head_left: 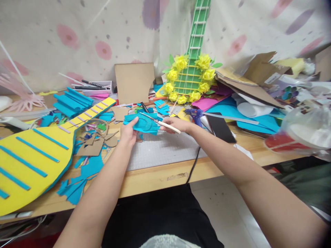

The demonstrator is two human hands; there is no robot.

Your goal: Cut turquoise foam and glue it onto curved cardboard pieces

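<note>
My left hand [128,132] pinches the left end of a folded piece of blue crepe paper [143,124], raised above the grey cutting mat [160,150]. A curved outline shows on the paper. In my right hand [178,124] is a pair of scissors [169,127] with pale handles, fingers wrapped round them. The blades point left and lie along the paper's upper right part; whether they stand apart there is too small to tell. Behind the hands stands a green paper guitar [191,74] trimmed with yellow paper flowers [203,62].
A yellow guitar shape [33,162] with blue strips covers the table's left side. Blue paper scraps [91,167] and cardboard bits [90,147] lie beside my left arm. A blue glue gun [196,115], a dark phone [219,127] and a bagged red bucket [287,141] are on the right.
</note>
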